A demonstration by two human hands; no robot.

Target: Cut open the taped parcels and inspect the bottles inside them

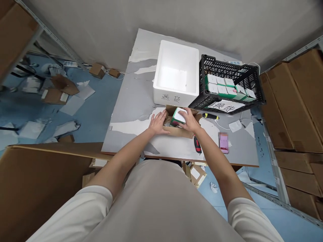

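On the table in front of me lies an opened brown cardboard box (180, 131). A small white and green box (179, 115) is partly inside it. My right hand (189, 120) grips that small box from its right side, fingers curled over the white top. My left hand (158, 123) rests on the left end of the cardboard box, fingers spread and nearly flat. A red and black utility knife (197, 145) lies just below the cardboard box's right end. Another cutter, black and yellow (210, 116), is to the right of my right hand.
Behind the cardboard box stands a white foam box (176, 96). Right of it, a black plastic crate (233, 67) holds several white and green boxes. A pink-screened phone (223, 143) lies at the table's right. A large carton (50, 188) stands left; stacked cartons (290, 111) line the right.
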